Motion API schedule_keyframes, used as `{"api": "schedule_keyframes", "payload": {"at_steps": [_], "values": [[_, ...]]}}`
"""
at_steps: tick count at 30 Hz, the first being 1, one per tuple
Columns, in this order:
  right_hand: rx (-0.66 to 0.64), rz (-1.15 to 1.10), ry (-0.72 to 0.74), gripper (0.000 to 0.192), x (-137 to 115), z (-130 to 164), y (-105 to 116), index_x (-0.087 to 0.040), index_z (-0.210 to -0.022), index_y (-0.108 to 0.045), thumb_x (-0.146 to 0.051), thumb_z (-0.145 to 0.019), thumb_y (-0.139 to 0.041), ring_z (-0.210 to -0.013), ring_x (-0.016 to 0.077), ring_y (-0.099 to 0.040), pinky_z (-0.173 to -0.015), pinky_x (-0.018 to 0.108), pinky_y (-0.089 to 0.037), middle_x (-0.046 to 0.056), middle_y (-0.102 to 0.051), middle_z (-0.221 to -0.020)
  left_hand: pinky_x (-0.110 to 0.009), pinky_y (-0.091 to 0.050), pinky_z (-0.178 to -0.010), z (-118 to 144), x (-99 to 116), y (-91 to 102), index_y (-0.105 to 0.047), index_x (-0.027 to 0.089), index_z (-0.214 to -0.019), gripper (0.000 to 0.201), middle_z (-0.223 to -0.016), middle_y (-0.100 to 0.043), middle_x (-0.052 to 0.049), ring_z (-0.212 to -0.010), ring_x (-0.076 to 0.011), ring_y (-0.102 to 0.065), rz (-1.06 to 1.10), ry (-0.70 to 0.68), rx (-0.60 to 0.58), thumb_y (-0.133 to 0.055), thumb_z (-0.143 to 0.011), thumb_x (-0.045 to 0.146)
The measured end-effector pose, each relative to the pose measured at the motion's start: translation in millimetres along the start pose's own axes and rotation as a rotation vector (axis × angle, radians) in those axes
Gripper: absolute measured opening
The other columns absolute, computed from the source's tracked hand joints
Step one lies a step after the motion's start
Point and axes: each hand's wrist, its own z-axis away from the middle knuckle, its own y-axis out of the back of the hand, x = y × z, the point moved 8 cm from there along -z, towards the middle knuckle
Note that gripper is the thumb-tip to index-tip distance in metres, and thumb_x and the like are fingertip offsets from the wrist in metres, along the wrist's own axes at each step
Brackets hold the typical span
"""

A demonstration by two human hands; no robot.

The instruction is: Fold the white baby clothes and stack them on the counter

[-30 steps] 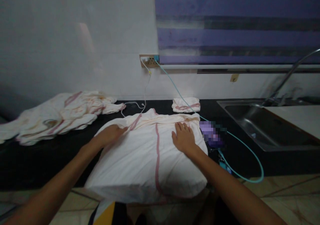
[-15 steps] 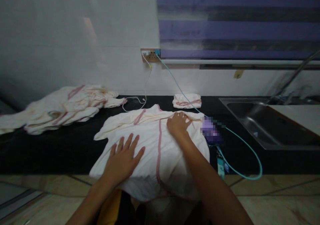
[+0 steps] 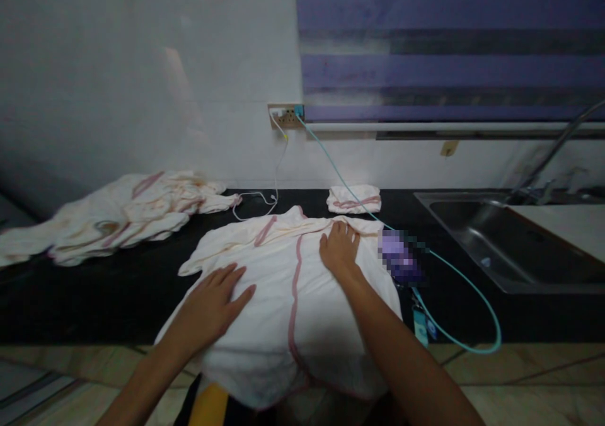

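Handling white pink-striped garment (image 3: 271, 306), lying on black counter (image 3: 85, 300) at 6 o'clock in view, overhanging near edge. Using garment as dial centre from here. Resting left hand (image 3: 215, 306) palm-down at 9 o'clock, fingers extended, released, just touching fabric. Laying right hand (image 3: 340, 249) between 1 and 2 o'clock by far edge, fingers slightly bent; not showing whether pinching fabric, cannot tell. Seeing rumpled white pile (image 3: 137, 215) at 10 o'clock, small folded cloth (image 3: 341, 199) at 1 o'clock near wall, wall socket (image 3: 286, 117) at 12. Also seeing pixelated purple object (image 3: 399, 256) just beside garment, teal cord (image 3: 500, 334) looping nearby, and metal sink (image 3: 501, 243) farther out, all towards 3 o'clock.
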Motion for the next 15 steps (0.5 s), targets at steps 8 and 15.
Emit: {"api": "schedule_keyframes", "payload": {"at_steps": [8, 15], "values": [[0.022, -0.038, 0.023, 0.037, -8, 3, 11, -0.013, -0.127, -0.069, -0.029, -0.096, -0.055, -0.129, 0.0339, -0.048, -0.105, 0.044, -0.041, 0.021, -0.057, -0.136, -0.045, -0.046, -0.111, -91, 56, -8.8, -0.064, 0.016, -0.126, 0.052, -0.133, -0.066, -0.015, -0.127, -0.0293, -0.059, 0.112, 0.07, -0.041, -0.031, -0.104, 0.049], [0.067, -0.085, -0.008, 0.064, 5, -3, 10, -0.017, -0.157, -0.042, -0.023, -0.095, -0.052, -0.132, 0.0342, -0.046, -0.105, 0.047, -0.042, 0.02, -0.055, -0.143, -0.07, -0.026, -0.119, -120, 5, -50.8, -0.045, 0.012, -0.154, 0.072, -0.167, -0.033, -0.022, -0.155, -0.0448, -0.025, -0.083, 0.307, -0.023, -0.036, -0.1, 0.059]]}}
